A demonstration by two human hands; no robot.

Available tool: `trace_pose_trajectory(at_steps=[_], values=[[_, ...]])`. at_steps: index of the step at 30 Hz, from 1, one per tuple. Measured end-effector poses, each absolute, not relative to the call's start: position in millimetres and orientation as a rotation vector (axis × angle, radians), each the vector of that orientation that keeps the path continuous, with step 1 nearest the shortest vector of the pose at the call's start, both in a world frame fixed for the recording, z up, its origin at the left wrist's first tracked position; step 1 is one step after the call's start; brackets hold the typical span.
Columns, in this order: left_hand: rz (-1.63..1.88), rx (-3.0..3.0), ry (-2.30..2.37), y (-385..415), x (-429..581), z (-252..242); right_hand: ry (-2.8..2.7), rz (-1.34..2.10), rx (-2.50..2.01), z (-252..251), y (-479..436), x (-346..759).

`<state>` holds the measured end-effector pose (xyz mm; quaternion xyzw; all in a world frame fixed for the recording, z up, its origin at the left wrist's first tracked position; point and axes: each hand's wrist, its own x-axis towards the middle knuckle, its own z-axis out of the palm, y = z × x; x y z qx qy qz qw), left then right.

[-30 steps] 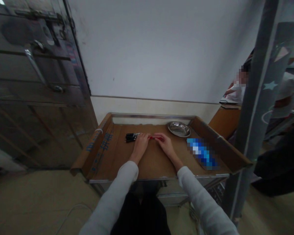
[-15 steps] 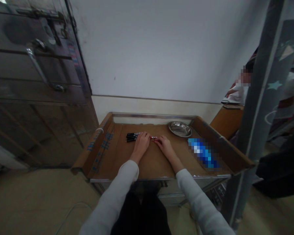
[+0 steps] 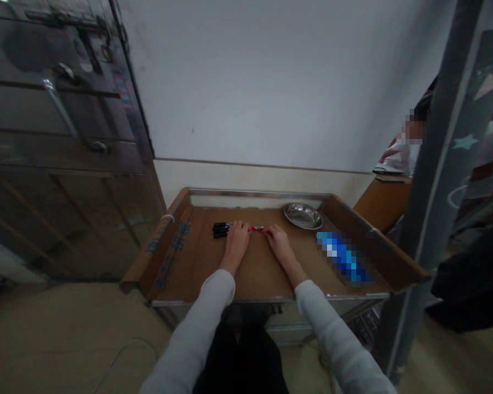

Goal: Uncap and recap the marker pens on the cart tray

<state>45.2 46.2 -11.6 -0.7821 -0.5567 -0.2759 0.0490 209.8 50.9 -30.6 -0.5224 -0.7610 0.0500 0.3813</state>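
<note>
A small bundle of black pens (image 3: 221, 230) lies sideways on the cardboard-lined table (image 3: 197, 268). My left hand (image 3: 238, 238) is closed over the pens' right part, its fingers hiding much of them. Between my two hands shows a thin red and whitish strip (image 3: 255, 229), too small to name for certain. The fingertips of my right hand (image 3: 280, 244) pinch together at the strip's right end. Whether the strip touches the pens under my left fingers cannot be seen.
A round steel dish (image 3: 303, 216) stands at the back right, with a blurred blue packet (image 3: 342, 258) in front of it. Raised cardboard walls (image 3: 158, 241) edge the table's sides. Beyond a grey post (image 3: 435, 180), a person (image 3: 402, 156) sits at a wooden desk.
My right hand has shifted slightly right and back, and a bit more red shows between the hands. My left hand stays over the pens, its fingers drawn a little closer together.
</note>
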Motion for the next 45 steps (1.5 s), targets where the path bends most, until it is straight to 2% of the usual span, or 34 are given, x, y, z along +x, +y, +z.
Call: trace_pose_trajectory(at_steps=[6,14,21,26,28,31,36,42,45], values=[[-0.875,-2.276,-1.845,38,43,-3,-1.882,0.056,-1.388,-28,50,208],[-0.851,-1.819,-2.251,9,20,-6,-1.924,0.121,-1.298,-20,27,205],[-0.808,-1.876,-2.232,3,19,-8,-2.202,-0.032,-1.314,-11,35,176],[-0.960,-1.991,-2.175,10,18,-11,-2.018,-0.037,-1.380,-13,44,173],[-1.156,-2.111,-2.076,14,18,-13,-1.889,0.106,-1.301,-14,41,173],[-1.445,-2.351,-1.816,16,20,-15,-1.642,0.501,-1.154,-15,36,172],[-1.588,-2.678,-1.447,15,28,-13,-1.310,1.235,-0.901,-18,38,170],[-2.156,-2.224,-1.621,16,33,-8,-1.067,1.592,-0.781,-17,38,174],[-2.123,-2.257,-1.638,14,33,-6,-1.022,1.661,-0.778,-18,38,175]])
